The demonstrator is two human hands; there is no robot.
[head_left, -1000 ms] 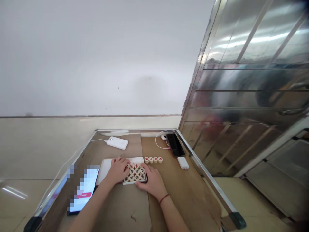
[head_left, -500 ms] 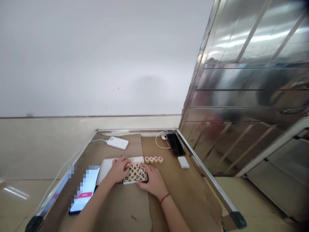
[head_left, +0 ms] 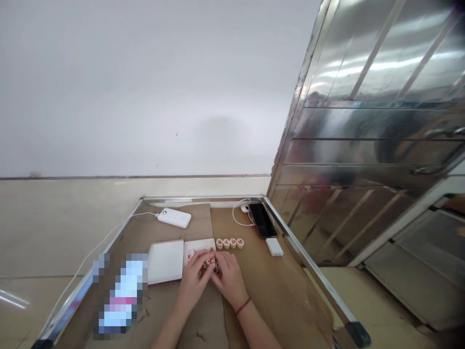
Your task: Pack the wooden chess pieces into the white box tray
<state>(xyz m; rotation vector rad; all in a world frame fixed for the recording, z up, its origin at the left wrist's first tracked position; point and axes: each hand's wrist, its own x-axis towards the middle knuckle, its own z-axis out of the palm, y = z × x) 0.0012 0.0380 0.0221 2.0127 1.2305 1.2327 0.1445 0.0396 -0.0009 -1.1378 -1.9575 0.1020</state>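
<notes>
Curled around a group of Chinese chess pieces (head_left: 209, 261), my left hand (head_left: 196, 272) and my right hand (head_left: 228, 275) meet over the front of a shallow white box (head_left: 199, 242). Both hands are closed on the pieces, with the thumbs close together on the near side. My fingers hide most of the pieces and the box's front part. Red-marked pieces show in the box behind my left fingers. The open white lid (head_left: 166, 261) lies flat, left of the box. Beyond my right hand, red-marked pieces (head_left: 229, 244) stand in a short row.
A white power bank (head_left: 174, 217) with a cable lies at the back left. Toward the back right are a black phone (head_left: 263, 220) and a white charger (head_left: 274, 247). A lit, pixelated phone (head_left: 123, 295) lies front left. Metal edging (head_left: 312, 271) borders the cardboard-covered table.
My hands have drawn together over the pieces, the left moving right and nearer. More of the lid shows, while the black-marked pieces are now mostly covered. The view has shifted slightly.
</notes>
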